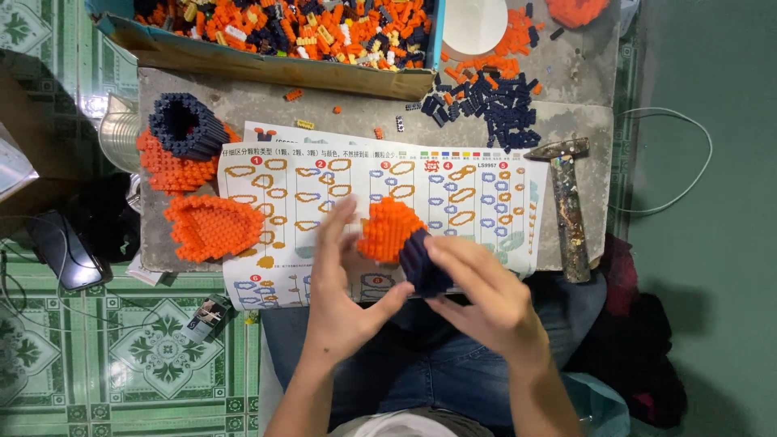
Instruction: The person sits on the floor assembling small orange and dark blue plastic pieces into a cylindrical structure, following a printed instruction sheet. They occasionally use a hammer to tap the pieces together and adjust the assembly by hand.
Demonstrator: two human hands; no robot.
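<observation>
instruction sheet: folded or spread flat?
Spread flat. The instruction sheet lies open across the grey slab, diagrams facing up; its near edge is hidden behind both hands and the orange-and-navy block piece.
</observation>
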